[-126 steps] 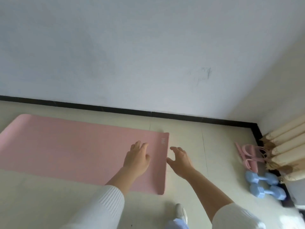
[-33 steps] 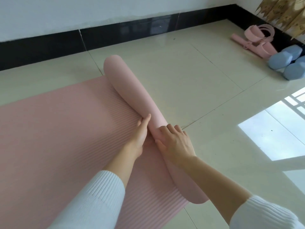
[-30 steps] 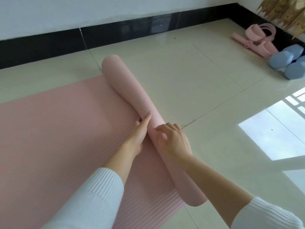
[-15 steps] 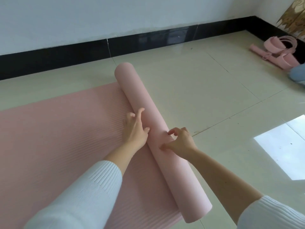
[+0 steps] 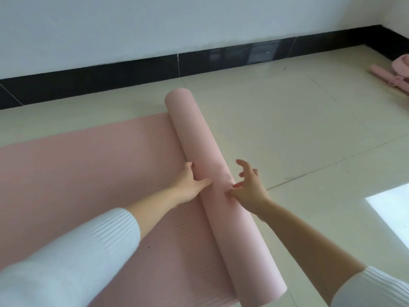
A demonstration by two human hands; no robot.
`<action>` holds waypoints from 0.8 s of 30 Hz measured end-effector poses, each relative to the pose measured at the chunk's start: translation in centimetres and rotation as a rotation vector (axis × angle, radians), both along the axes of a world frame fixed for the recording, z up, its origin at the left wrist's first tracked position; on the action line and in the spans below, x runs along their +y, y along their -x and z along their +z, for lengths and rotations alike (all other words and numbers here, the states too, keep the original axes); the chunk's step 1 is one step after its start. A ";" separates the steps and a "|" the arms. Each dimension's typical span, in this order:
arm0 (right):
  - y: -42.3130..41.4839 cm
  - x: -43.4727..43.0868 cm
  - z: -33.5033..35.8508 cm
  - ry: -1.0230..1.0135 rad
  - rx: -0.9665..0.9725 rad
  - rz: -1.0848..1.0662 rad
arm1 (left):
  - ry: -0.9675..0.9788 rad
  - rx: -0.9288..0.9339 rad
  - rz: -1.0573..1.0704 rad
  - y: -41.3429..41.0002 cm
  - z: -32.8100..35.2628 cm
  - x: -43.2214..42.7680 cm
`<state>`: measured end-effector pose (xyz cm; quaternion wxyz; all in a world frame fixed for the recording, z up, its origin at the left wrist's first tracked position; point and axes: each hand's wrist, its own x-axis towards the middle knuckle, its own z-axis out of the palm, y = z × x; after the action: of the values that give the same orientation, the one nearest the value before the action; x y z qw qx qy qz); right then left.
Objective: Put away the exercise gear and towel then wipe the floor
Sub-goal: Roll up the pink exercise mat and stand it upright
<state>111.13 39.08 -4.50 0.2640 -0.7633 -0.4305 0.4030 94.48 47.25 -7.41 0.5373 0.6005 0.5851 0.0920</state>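
Grip, left hand [image 5: 189,186]: flat against the left flank of the mat roll [image 5: 199,134], with fingers in the seam and thumb laid over the top. I press it rather than clasp it.
Grip, right hand [image 5: 250,189]: released, fingers spread and raised. Only the thumb side touches the roll's right flank.
Mat roll: lies on the tiled floor [image 5: 287,134], running from near the baseboard [image 5: 132,72] toward me.
Flat mat [image 5: 77,178]: ribbed face up, stretching to my left. Most of it is not yet rolled.
Step in hand: rolling leftward, early in the task by my judgement.
Method: I should lay the right palm on top, set my hands wider apart, and push evenly with steady pressure.
Risk: uneven pushing would likely cone the ends.
Pink gear [image 5: 394,78]: at the far right edge, well apart.
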 end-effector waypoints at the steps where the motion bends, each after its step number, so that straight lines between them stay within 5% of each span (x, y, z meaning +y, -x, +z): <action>1: 0.2 0.2 0.1 0.052 0.017 -0.039 | 0.007 -0.023 0.041 0.3 -0.5 -0.5; 4: 0.9 0.5 0.1 0.172 0.110 -0.065 | -0.017 -0.065 0.082 1.8 -0.8 -1.1; 10: 3.3 0.8 1.5 0.080 0.112 -0.007 | -0.595 0.187 -0.198 5.0 1.4 -1.5; 17: 6.5 1.1 2.1 0.070 0.244 0.084 | -0.320 0.018 0.044 8.2 1.9 -1.1; 24: 8.1 2.4 2.7 0.190 0.457 -0.037 | -0.150 0.022 0.024 12.5 2.7 -1.6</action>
<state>103.00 41.49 -1.84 0.2888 -0.6815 -0.3055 0.5990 81.95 45.67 -4.68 0.4834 0.6328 0.5896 0.1353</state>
